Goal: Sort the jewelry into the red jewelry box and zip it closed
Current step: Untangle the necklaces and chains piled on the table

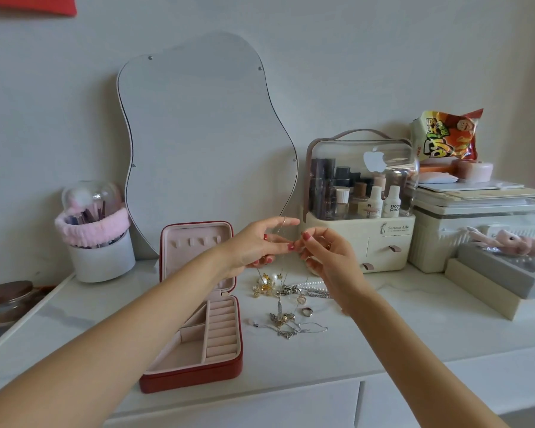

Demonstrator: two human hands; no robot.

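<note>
The red jewelry box (pixel 229 370) lies open on the white dresser top, its lid (pixel 195 242) standing upright and its pink compartments holding nothing I can see. To its right lies a heap of jewelry (pixel 286 301): gold pearl earrings, a pearl strand, silver chains and a ring (pixel 307 311). Above the heap my left hand (pixel 260 247) and my right hand (pixel 328 257) meet, each pinching a thin chain necklace (pixel 283 267) that hangs down towards the heap.
A wavy mirror (pixel 204 134) leans on the wall behind the box. A brush pot (pixel 101 242) stands at the left, a clear-lidded cosmetics case (pixel 360 199) at the right, then stacked boxes (pixel 479 217) with a snack bag (pixel 445 135). The dresser's front edge runs below the box.
</note>
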